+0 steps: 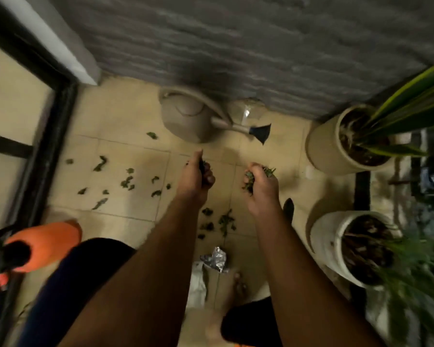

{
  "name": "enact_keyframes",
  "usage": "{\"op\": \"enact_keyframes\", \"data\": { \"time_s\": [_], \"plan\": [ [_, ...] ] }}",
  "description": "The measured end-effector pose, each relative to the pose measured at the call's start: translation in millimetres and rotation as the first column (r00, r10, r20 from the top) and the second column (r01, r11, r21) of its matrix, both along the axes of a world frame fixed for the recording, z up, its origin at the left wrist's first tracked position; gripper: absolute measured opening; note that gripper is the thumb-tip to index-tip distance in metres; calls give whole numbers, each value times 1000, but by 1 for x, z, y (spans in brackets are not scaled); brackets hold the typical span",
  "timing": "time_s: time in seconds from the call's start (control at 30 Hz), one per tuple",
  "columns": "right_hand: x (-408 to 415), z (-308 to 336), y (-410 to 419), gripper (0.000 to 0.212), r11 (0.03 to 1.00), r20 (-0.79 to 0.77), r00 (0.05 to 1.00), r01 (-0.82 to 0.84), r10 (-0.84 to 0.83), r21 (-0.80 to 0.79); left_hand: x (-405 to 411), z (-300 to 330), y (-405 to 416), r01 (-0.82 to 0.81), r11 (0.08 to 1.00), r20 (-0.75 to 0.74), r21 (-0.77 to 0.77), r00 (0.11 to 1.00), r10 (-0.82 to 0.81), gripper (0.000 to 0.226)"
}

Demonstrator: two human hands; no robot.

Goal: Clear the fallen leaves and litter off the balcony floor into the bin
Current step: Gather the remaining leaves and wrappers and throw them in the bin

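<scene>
At frame centre, left hand (194,175) and right hand (261,182) each grip a clump of green leaves (251,179), fingers curled round it, bits protruding past the fingertips. Loose leaves (125,181) scattered on tiled floor (125,113), centre-left. Two potted plants (356,139) at right; one watering can (186,116) above; crumpled foil wrapper (214,259) below. No legible writing.

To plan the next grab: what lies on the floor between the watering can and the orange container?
In the head view, scattered green leaves lie between watering can and orange container.
</scene>
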State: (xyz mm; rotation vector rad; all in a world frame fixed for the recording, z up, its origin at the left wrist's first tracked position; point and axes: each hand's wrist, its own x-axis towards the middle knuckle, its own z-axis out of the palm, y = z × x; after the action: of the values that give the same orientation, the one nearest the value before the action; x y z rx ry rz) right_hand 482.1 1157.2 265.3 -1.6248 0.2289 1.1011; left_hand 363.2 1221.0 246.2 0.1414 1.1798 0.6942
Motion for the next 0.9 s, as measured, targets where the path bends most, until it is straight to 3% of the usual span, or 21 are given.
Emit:
{"op": "enact_keyframes", "data": {
  "time_s": [0.17,0.27,0.37,0.57,0.9],
  "plan": [
    [-48,191,-27,19,960,9,960,-279,279,18,-57,200,-51,-110,993,43,-38,993,111,33],
    [-88,289,-48,22,879,42,880,-475,474,40,-98,300,-95,-251,968,50,-8,967,251,33],
    [-133,344,-69,25,769,85,773,-634,628,82,-138,361,-138,-420,907,87,32,905,417,34],
    [-241,390,-138,23,597,53,607,-791,793,132,-237,412,-244,-655,754,115,47,753,647,35],
    [-484,418,-314,30,134,37,145,-970,989,205,-457,421,-470,-900,432,62,58,436,898,29]
  ]
}}
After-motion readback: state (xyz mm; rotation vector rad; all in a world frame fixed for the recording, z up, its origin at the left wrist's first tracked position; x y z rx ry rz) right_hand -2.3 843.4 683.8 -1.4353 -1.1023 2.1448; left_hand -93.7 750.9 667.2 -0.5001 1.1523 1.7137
